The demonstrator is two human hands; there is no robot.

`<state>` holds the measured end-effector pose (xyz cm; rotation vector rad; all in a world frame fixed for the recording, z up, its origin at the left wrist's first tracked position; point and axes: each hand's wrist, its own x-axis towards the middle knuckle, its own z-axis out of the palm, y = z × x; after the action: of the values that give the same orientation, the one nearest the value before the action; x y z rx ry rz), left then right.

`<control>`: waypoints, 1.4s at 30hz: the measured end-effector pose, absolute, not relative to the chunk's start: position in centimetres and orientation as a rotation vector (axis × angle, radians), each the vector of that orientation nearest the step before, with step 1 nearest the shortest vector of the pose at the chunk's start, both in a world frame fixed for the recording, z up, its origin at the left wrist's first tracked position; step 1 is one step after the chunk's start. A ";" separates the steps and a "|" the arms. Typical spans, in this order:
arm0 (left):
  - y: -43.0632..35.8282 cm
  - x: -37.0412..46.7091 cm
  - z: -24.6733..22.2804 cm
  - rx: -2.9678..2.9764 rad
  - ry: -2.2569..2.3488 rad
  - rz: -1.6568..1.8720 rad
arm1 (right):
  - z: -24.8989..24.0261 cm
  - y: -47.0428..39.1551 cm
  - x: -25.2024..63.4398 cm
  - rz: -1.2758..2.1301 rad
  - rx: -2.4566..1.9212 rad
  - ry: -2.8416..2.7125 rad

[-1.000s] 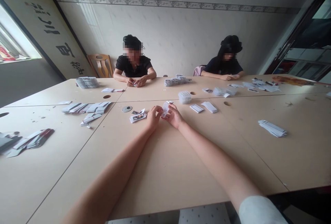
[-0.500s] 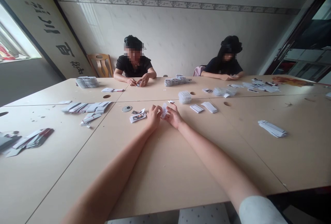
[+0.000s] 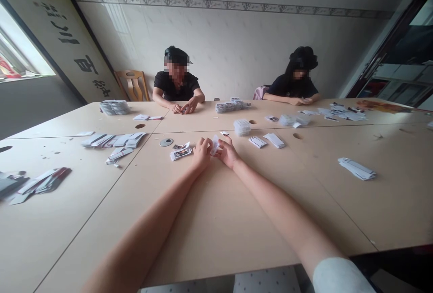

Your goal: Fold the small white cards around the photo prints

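My left hand (image 3: 202, 153) and my right hand (image 3: 228, 154) meet over the middle of the table. Between them is a small, clear plastic piece (image 3: 214, 144), perhaps a case or sleeve; its exact kind is too small to tell. Left fingers pinch its left side, while the right fingers hold it from the right and below. Just left of my left hand lies a pile of cards with dark pictures (image 3: 181, 153). Beyond the right fingertips is a small white-and-dark scrap (image 3: 224, 133). A stack of clear plastic cases (image 3: 241, 127) stands farther off to the right.
White card stacks (image 3: 267, 141) lie right of my hands, another stack (image 3: 356, 168) farther right. Folded paper pieces (image 3: 113, 140) spread on the left. A round grommet cover (image 3: 166, 142) lies near the picture cards. Two people (image 3: 177, 87) sit across the table (image 3: 216, 239), handling small items.
My hands keep almost the same pose around the plastic piece. The person across on the left has shifted their head and hands slightly.
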<state>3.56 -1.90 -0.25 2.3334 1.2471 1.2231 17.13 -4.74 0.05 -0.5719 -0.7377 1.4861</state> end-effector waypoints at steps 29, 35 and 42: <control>-1.5 3.5 0.1 2.157 1.150 1.278 | 0.2 -4.8 17.4 1.481 -0.566 -0.746; -1.4 3.6 -0.1 2.144 1.155 1.249 | 0.3 -4.9 17.2 1.481 -0.565 -0.726; -1.6 3.5 0.0 2.175 1.164 1.236 | 0.1 -4.8 17.2 1.475 -0.557 -0.744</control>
<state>3.51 -1.59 -0.03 2.1753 1.1635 1.2361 17.23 -4.76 0.09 -0.5570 -0.7441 1.4747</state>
